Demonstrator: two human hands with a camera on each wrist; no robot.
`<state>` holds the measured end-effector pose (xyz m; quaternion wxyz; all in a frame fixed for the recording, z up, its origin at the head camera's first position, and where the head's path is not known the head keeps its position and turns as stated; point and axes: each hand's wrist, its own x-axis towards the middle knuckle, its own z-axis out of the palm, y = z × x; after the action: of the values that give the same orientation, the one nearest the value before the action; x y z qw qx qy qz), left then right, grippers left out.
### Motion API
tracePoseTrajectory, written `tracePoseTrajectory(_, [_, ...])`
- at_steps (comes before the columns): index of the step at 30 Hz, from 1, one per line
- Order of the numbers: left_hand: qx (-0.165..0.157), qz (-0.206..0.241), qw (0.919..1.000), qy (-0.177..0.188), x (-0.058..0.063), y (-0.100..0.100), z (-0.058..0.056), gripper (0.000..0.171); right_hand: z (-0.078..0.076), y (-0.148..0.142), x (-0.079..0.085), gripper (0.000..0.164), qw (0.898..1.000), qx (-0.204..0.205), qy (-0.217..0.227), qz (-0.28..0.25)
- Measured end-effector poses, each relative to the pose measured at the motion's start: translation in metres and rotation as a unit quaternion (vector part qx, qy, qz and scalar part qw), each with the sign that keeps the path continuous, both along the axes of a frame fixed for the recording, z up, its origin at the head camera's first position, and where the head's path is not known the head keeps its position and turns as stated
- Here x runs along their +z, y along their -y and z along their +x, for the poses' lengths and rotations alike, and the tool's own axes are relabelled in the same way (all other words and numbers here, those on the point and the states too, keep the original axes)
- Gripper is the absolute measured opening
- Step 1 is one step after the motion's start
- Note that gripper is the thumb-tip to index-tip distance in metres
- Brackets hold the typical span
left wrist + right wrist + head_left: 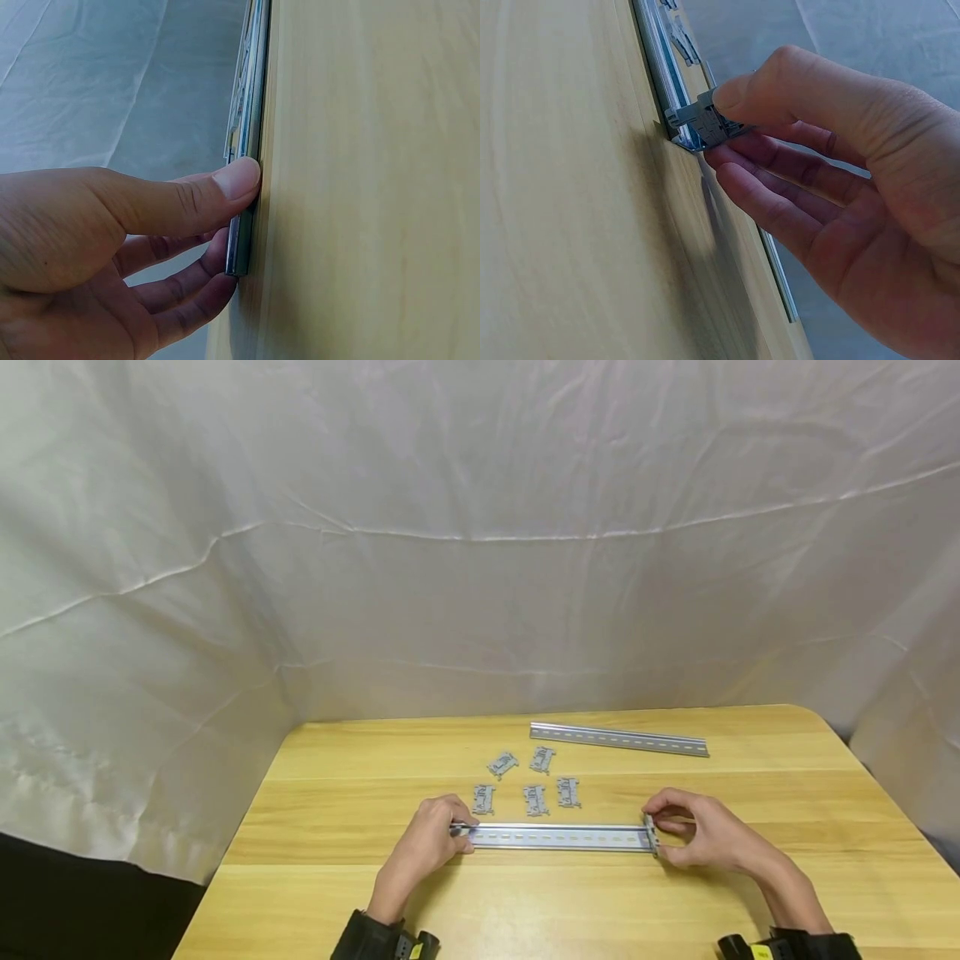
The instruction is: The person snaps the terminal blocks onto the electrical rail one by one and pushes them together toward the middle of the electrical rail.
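A slotted metal DIN rail (558, 837) lies crosswise on the table near the person. At its left end the left hand (429, 837) pinches it; in the left wrist view the thumb presses the near edge of the rail (251, 90) and the fingers are behind. The right hand (705, 829) grips a grey terminal block (651, 835) at the rail's right end. Seen from the right wrist, the block (709, 121) stands across the rail's end, held between thumb and fingers. Whether it is clipped on cannot be told.
Several grey terminal blocks (535, 800) lie flat on the wooden table (315, 827) beyond the rail. A second slotted rail (618, 740) lies slightly slanted at the back right. Pale cloth (480, 610) hangs behind the table and at its sides.
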<state>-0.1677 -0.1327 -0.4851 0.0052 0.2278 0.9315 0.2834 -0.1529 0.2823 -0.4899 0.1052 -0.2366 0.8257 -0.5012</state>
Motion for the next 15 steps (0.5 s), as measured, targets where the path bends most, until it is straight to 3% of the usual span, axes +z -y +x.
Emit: tracePoseTrajectory(15, [-0.003,-0.005,0.9999,-0.008,0.0000,-0.0002,-0.0014,0.025,0.0013,-0.0002,0.0001,0.046,1.000,-0.003,-0.002,0.002])
